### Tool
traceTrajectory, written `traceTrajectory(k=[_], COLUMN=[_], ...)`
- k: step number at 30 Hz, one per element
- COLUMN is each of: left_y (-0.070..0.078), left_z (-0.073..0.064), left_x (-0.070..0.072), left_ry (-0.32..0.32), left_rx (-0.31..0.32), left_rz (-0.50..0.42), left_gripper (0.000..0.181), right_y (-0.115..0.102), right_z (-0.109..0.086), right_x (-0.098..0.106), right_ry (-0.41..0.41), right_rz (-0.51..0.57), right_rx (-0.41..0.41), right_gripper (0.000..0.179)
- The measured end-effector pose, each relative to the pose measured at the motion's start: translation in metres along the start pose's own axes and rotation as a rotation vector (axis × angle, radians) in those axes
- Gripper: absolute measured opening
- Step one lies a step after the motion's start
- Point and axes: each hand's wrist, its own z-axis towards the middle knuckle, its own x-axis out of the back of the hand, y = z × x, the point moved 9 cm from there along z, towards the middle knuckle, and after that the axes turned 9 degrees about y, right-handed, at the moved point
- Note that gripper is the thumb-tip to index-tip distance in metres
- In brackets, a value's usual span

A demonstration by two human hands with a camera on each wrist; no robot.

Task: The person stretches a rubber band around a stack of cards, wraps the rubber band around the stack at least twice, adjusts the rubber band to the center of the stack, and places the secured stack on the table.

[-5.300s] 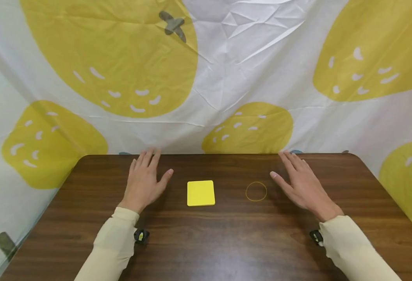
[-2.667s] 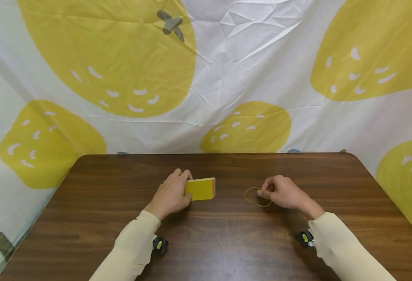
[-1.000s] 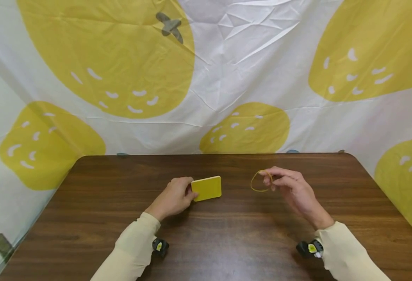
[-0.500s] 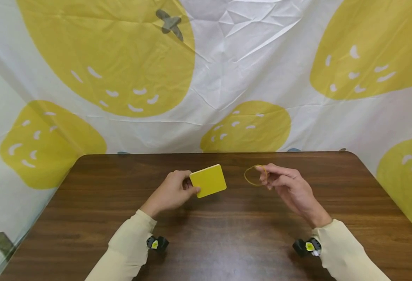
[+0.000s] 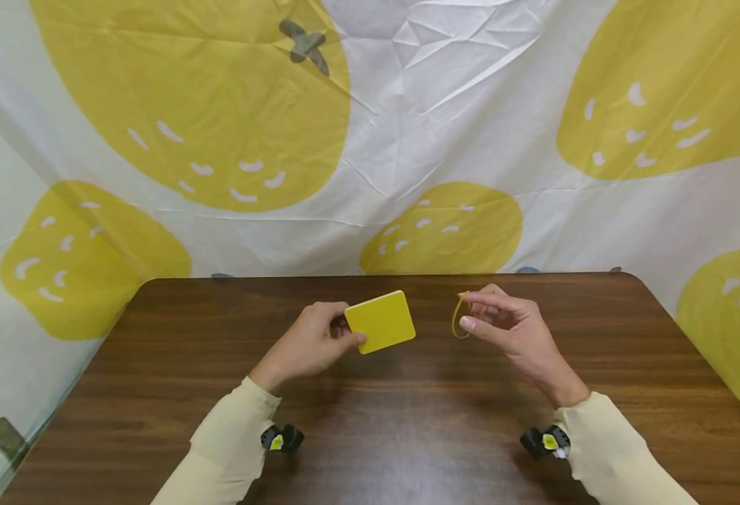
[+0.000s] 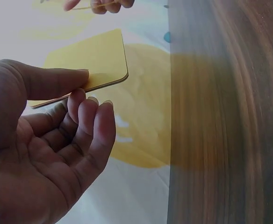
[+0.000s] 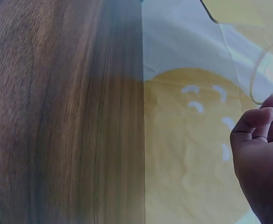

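Note:
My left hand [image 5: 311, 341] holds a thin yellow square piece with rounded corners [image 5: 381, 322], tilted up above the table. In the left wrist view, the thumb lies on the face of the yellow piece [image 6: 101, 58] and the fingers are curled beneath; dark lines along its edge suggest layers. To the right, my right hand [image 5: 524, 333] pinches a thin yellow rubber band [image 5: 454, 320], which hangs as a narrow loop from the fingertips. That band [image 7: 252, 84] shows as a wider loop in the right wrist view. A gap separates the band from the yellow piece.
Beneath both hands is a dark brown wood-grain table [image 5: 401, 435] with rounded far corners. Right behind its far edge hangs a white cloth [image 5: 281, 245] printed with large yellow fruit. A small black camera sits on each wrist.
Both hands first lay flat on the table; each then picked up its thing. Lately the left has raised the yellow piece and turned its face up, while the rubber band has turned narrower.

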Motion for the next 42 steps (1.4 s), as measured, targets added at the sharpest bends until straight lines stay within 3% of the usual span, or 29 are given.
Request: traceTrajectory(k=[15,20,28,32,37,42], left_y=[0.006,0.009,0.015,0.016,0.017,0.014], left_z=[0.000,0.000,0.001,0.001,0.002,0.003], left_x=[0.000,0.000,-0.001,-0.001,-0.001,-0.002], left_ry=[0.000,-0.004,-0.005,-0.009,-0.012,-0.039], left_rx=[0.000,-0.011,-0.018,-0.012,0.016,0.099], left_rz=[-0.032,-0.043,-0.084,-0.093,-0.119,-0.244], left_gripper=[0.012,0.012,0.013,0.013,0.014,0.018], right_y=[-0.012,-0.015,-0.023,-0.025,-0.021,-0.012], right_z=[0.009,0.009,0.011,0.011,0.010,0.008], right_x=[-0.002,-0.001,0.004,0.002,-0.006,-0.012], right_ry=[0.039,0.057,0.167,0.134,0.041,-0.038], right_rz=[0.173,0.175,0.114,0.087,0.062,0.000], right_rx=[0.089,0.106,0.172,0.176,0.116,0.040], right_gripper=[0.042,0.040,0.054,0.063,0.073,0.084])
